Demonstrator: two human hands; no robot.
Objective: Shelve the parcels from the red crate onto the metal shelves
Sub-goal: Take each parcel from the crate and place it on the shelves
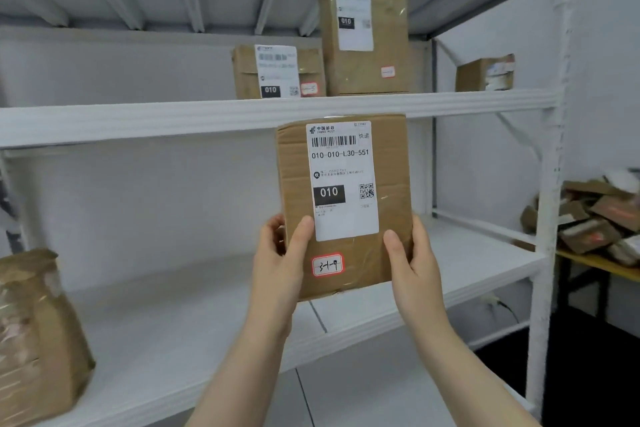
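China Post parcel [346, 204] at frame centre, long axis upright, label to camera, clamped at its lower side edges by left hand [280, 263] and right hand [412, 263] grips, rising above both, middle shelf board [207, 315] just below-behind, hands equally near.

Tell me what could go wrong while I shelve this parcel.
The left hand and right hand hold the parcel only by its lower part, so it might tip or slip. Its top sits level with the front edge of the upper shelf; lifting could bump it. The tall box standing there could topple if nudged.
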